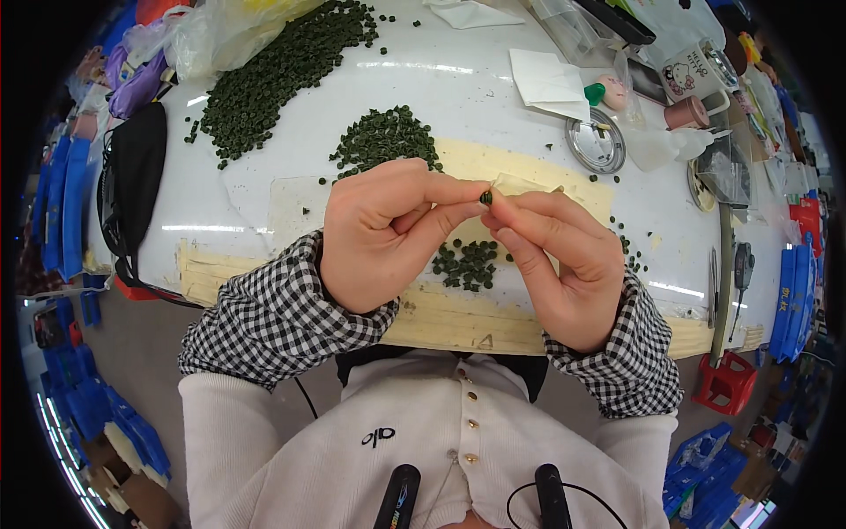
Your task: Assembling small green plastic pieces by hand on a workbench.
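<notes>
Between the fingertips of both hands is a small dark green piece (pixel 486 198), short and round-looking, partly covered by the fingers. My left hand (pixel 374 234) pinches it from one side with thumb and forefinger. From the other side my right hand (pixel 573 256) closes on it in the same way. Just below the fingers lies a small pile of similar green pieces (pixel 467 266). A medium pile (pixel 388 139) sits behind my left hand, and a large heap (pixel 273 84) spreads toward the far left.
The white table (pixel 238 198) has yellowish tape (pixel 458 322) along its near edge. A round metal lid (pixel 595 141) and white paper (pixel 548 79) lie at the far right. Tweezers (pixel 713 286) rest near the right edge. A black face mask (pixel 137 181) hangs at the left; plastic bags (pixel 220 35) stand behind.
</notes>
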`<control>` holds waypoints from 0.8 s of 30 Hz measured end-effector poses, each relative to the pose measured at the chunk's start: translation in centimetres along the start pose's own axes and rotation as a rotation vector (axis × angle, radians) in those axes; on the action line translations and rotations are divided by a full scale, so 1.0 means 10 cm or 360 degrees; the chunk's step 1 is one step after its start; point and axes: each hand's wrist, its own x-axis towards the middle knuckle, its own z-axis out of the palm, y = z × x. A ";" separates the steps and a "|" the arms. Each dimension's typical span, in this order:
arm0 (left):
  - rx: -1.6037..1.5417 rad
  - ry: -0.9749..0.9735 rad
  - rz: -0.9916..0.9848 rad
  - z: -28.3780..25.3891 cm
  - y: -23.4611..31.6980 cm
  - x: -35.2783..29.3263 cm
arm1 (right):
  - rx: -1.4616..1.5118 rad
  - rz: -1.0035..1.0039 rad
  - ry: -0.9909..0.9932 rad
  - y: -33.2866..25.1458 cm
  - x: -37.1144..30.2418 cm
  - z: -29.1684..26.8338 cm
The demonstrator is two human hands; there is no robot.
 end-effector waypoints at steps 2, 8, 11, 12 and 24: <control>0.0008 -0.0003 0.0000 0.00 0.00 0.00 | -0.0059 -0.0024 -0.0001 0.00 0.00 0.00; 0.0054 0.0002 0.0032 0.01 -0.01 0.03 | -0.0056 -0.0025 0.0040 0.01 0.00 0.01; 0.0054 0.0009 0.0018 0.00 0.00 0.03 | -0.0050 -0.0005 0.0082 0.00 0.00 -0.01; 0.0041 0.0009 -0.0003 0.00 0.00 0.03 | -0.0070 0.0001 0.0119 -0.03 0.00 -0.02; -0.0138 0.0004 -0.0154 0.02 -0.04 0.03 | -0.0731 0.0198 0.0191 0.01 0.07 -0.44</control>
